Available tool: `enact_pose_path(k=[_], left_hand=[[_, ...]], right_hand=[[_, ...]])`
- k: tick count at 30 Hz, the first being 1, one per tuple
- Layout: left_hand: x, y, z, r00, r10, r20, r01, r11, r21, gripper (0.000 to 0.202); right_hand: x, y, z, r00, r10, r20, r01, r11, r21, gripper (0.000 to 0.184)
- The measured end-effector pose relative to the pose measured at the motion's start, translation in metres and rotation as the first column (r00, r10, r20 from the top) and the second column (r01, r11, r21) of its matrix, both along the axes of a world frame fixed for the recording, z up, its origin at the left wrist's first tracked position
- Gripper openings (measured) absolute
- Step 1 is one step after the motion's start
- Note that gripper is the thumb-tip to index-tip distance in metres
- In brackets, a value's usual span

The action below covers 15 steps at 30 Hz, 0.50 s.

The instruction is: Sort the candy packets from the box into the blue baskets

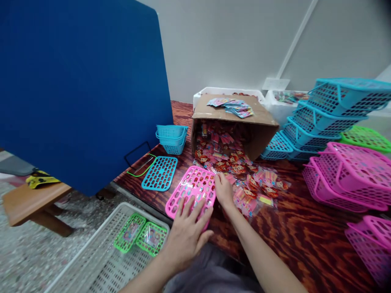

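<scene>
A pink plastic basket [191, 185] with a flat perforated lid sits at the table's front edge, and small colourful packets show faintly through its holes. My left hand [189, 228] lies spread over the near side of the lid, fingers apart. At the far right corner, my right hand [224, 188] has its fingers closed round the rim; the fingertips are partly hidden. Beside that hand, clear plastic packets [249, 189] with red-haired figures spill from a tipped cardboard box [259, 138]. A blue perforated lid [160, 173] and a green handle [140, 174] lie to the left.
Stacked blue baskets [326, 116] and pink baskets [356, 175] stand on the right. Small blue baskets [172, 139] are at the back left, beside a large blue panel [85, 81]. Below the table edge, a white crate [100, 248] holds two green baskets [152, 238]. A wooden stool [36, 199] stands left.
</scene>
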<state>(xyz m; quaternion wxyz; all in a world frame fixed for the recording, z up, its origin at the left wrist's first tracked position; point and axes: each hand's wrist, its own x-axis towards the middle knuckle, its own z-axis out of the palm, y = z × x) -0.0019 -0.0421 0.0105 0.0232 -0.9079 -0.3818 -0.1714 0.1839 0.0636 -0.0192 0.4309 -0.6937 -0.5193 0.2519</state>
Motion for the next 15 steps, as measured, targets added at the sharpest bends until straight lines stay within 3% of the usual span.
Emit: enact_pose_path(k=[2,4,7,9,12,15], left_hand=[[-0.015,0.004,0.004,0.998,-0.04,0.055,0.044,0.997,-0.061,0.047],[-0.026,0.014,0.005,0.986,0.021,0.166,-0.006,0.996,-0.09,0.039],[-0.032,0.04,0.003,0.931,0.242,0.272,-0.233,0.97,-0.064,0.039],[-0.032,0.058,-0.001,0.905,0.366,0.219,-0.355,0.931,-0.088,0.045],[-0.032,0.072,-0.005,0.887,0.451,0.098,-0.424,0.88,-0.213,0.048],[-0.032,0.07,-0.006,0.875,0.478,0.074,-0.441,0.852,-0.283,0.044]], right_hand=[[0.002,-0.005,0.009,0.993,0.027,0.114,-0.018,0.997,-0.073,0.031],[0.002,-0.002,0.022,0.969,0.087,0.232,-0.059,0.991,-0.121,0.028],[-0.006,0.019,0.043,0.932,0.197,0.303,-0.177,0.98,-0.093,0.03],[-0.017,0.041,0.052,0.913,0.278,0.3,-0.263,0.961,-0.089,0.024],[-0.033,0.074,0.05,0.902,0.349,0.254,-0.323,0.936,-0.137,0.024],[-0.039,0.096,0.033,0.902,0.39,0.186,-0.358,0.915,-0.185,0.033]])
